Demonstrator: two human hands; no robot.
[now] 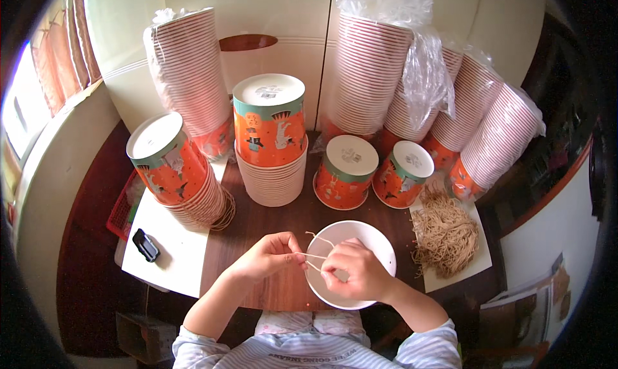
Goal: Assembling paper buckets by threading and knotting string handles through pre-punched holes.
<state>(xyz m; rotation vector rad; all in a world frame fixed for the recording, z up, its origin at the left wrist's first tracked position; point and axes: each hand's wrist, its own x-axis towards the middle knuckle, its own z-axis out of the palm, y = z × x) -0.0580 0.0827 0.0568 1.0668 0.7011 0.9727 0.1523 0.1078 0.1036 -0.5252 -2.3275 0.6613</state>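
A pale string runs between my two hands, and one loose end sticks up above them. My left hand is closed, pinching the string between thumb and forefinger beside the bowl. Above the white paper bucket, my right hand is closed on the string too, its fingers curled. The bucket stands mouth up near the table's front edge, with a small dark hole in its right wall. My right hand covers part of its inside.
Orange-and-green paper buckets stand upside down: a left stack, a middle stack, and two shorter ones. Several tall plastic-wrapped stacks line the back. Cut strings lie heaped at right. A small black case rests on white board.
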